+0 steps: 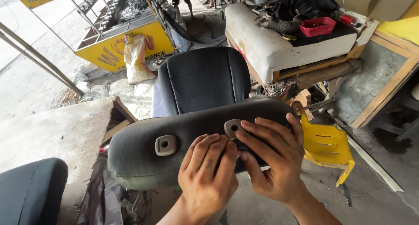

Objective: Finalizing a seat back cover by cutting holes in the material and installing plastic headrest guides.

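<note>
A dark grey car seat back [144, 138] stands upright in front of me, its top edge facing me, and its seat cushion [203, 79] lies beyond. Two grey plastic headrest sockets sit in the top edge, the left socket [166, 145] bare and the right socket [232, 127] next to my fingers. My left hand [208, 175] presses flat on the top edge just below the right socket. My right hand [275, 157] lies on the seat's right end, fingertips beside that socket. Neither hand grips anything.
A broken yellow plastic chair [327, 146] leans at the right. A white cushion on a wooden frame [283, 46] carries a red basket [317, 26]. A yellow cart [118, 46] and a white sack [136, 59] stand behind. Another dark seat [30, 190] is at lower left.
</note>
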